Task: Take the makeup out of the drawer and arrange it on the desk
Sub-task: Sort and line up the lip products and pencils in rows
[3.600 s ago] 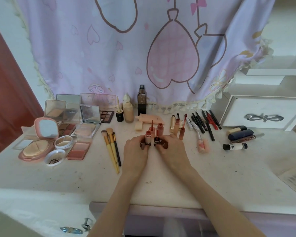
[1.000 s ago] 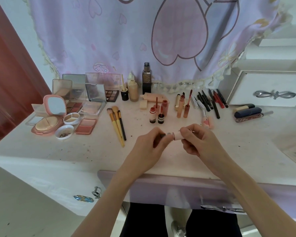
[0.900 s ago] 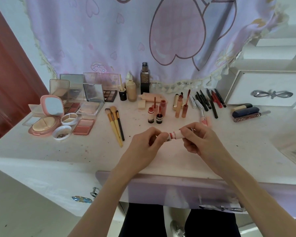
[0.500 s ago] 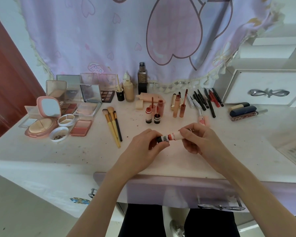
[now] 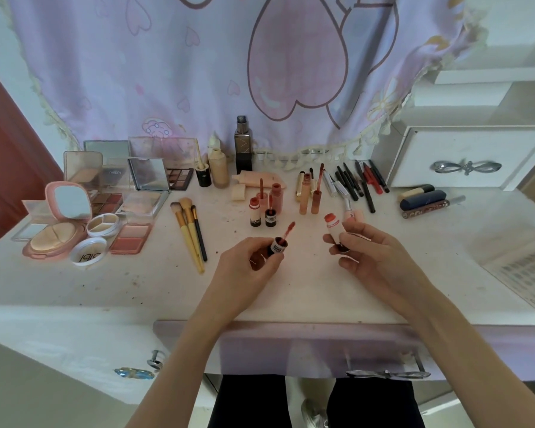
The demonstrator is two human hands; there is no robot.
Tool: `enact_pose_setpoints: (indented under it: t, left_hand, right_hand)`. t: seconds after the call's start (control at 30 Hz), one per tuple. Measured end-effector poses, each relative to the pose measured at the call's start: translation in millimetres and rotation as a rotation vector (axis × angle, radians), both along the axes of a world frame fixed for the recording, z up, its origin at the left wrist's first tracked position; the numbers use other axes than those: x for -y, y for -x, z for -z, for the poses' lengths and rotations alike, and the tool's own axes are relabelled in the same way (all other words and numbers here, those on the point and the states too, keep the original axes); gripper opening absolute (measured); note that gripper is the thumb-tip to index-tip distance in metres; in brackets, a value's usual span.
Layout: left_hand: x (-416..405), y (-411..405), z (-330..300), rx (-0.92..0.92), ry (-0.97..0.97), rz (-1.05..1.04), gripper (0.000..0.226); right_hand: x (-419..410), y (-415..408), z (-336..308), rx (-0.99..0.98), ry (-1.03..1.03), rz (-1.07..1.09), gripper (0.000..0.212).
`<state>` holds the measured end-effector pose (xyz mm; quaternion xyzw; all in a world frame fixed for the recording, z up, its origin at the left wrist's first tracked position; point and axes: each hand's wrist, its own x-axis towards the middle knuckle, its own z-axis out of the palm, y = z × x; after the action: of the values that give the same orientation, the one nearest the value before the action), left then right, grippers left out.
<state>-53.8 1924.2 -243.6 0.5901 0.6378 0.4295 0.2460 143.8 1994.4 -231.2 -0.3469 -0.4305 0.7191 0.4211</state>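
Two parts of one lip-gloss are apart in the person's hands, over the near edge of the desk (image 5: 291,291). The left hand (image 5: 247,270) curls its fingers round the black cap (image 5: 279,246), from which the wand (image 5: 288,229) sticks up and away, its red tip bare. The right hand (image 5: 368,254) pinches the pale tube (image 5: 334,229) between thumb and fingers, with the open red neck pointing up and to the left. Cap and tube are well apart and both are lifted off the desk.

I judge both pieces light and rigid, with smooth plastic that may slip in the fingers. The tube is best held low on its body and kept neck-up so nothing runs out. The cap gives the only clean hold on the wand, whose wet tip would smear anything it touches.

Below the hands the purple drawer (image 5: 306,350) stands slightly out from the desk front.

Farther back, two small opened glosses (image 5: 262,216) stand upright, with taller peach tubes (image 5: 309,196) just behind and to the right. Yellow-handled brushes (image 5: 189,230) lie to the left, and beyond them the open compacts and palettes (image 5: 84,217) cluster. Dark pencils (image 5: 359,183) fan out at the right, near a white drawer box (image 5: 464,162). Foundation bottles (image 5: 229,162) stand at the back against the lilac curtain (image 5: 229,63).
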Motion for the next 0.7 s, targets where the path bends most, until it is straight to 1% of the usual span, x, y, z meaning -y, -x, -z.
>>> enact_pose_setpoints:
  t: [0.07, 0.2, 0.27, 0.33, 0.43, 0.47, 0.6, 0.67, 0.7]
  left_hand:
    - [-2, -4, 0, 0.005, 0.010, 0.009, 0.013]
    - [-7, -13, 0, -0.035, 0.007, 0.026, 0.011]
    - [-12, -17, 1, -0.056, -0.008, 0.003, 0.009]
    - [-16, -20, 2, -0.050, -0.030, -0.036, 0.011]
    - [-18, -23, 4, -0.003, -0.058, -0.088, 0.014]
    - [-18, -24, 4, 0.006, -0.075, -0.103, 0.015]
    - [-16, -24, 6, 0.025, -0.144, -0.169, 0.015]
    - [-16, -22, 6, 0.013, -0.153, -0.186, 0.017]
    - [-16, -20, 7, 0.007, -0.151, -0.189, 0.018]
  right_hand:
    - [0, 2, 2, -0.017, 0.001, -0.001, 0.027]
    - [0, 7, 3, -0.003, -0.048, 0.016, 0.020]
    - [0, 7, 2, 0.043, -0.105, 0.047, 0.015]
    - [1, 8, 0, 0.161, -0.202, 0.088, 0.014]
    - [1, 10, -2, 0.455, -0.373, 0.184, 0.023]
    - [0, 13, -3, 0.530, -0.429, 0.207, 0.023]
    - [-5, 35, 1, 0.683, -0.606, 0.201, 0.010]
    - [-12, 47, 8, 0.739, -0.641, 0.203, 0.005]
    - [-16, 53, 11, 0.765, -0.642, 0.206, 0.007]
